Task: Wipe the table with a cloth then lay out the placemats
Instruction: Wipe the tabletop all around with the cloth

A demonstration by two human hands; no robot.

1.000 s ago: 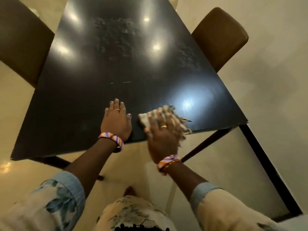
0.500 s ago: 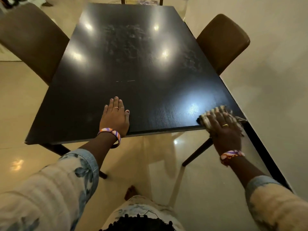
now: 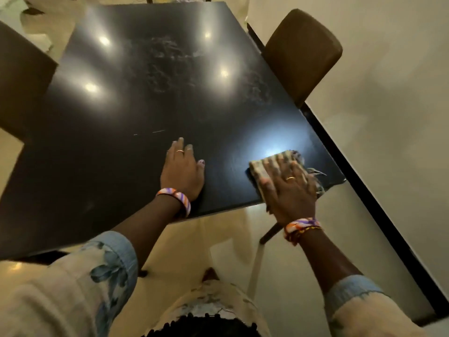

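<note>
A dark glossy table (image 3: 116, 152) fills the middle of the view. My right hand (image 3: 289, 190) lies flat on a striped, pale cloth (image 3: 261, 170), pressing it onto the table's near right corner, close to the front edge. The cloth's frayed end sticks out to the right of my fingers. My left hand (image 3: 182, 171) rests palm down on the tabletop near the front edge, left of the cloth, fingers together and holding nothing. Dull smears (image 3: 165, 64) show on the far half of the tabletop. No placemats are in view.
A brown padded chair (image 3: 303, 52) stands at the table's right side, and another dark chair (image 3: 21, 79) at the left. A black skirting strip (image 3: 364, 181) runs along the pale wall on the right. My bare foot (image 3: 211, 274) stands on the cream floor below the table edge.
My right hand swept the cloth out to the right corner, then back a little to the left. The left hand stayed planted on the table. The camera tilted.
</note>
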